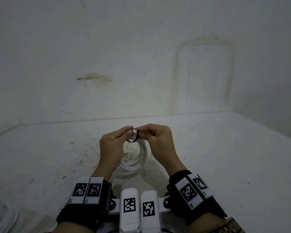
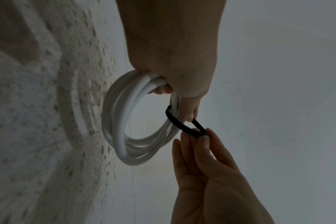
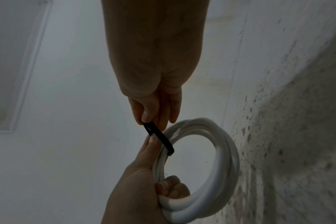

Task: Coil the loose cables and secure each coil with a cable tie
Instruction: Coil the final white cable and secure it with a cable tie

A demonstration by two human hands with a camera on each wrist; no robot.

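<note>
Coil: white cable (image 1: 138, 158) looped, held above the speckled counter (image 1: 225, 148).
Tie: black cable tie (image 2: 177, 121) wrapped round it.
Left hand (image 1: 111, 145): curled round coil, fingertips on tie.
Right hand (image 1: 158, 140): pinching the tie's end.

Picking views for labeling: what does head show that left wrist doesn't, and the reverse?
Head only: both wrist rigs with marker tags, the speckled table meeting the wall.
Left wrist only: left hand fingers curled around the white cable coil, the strands visibly separate.
Both: right hand pinching the black cable tie looped around the coil.
</note>
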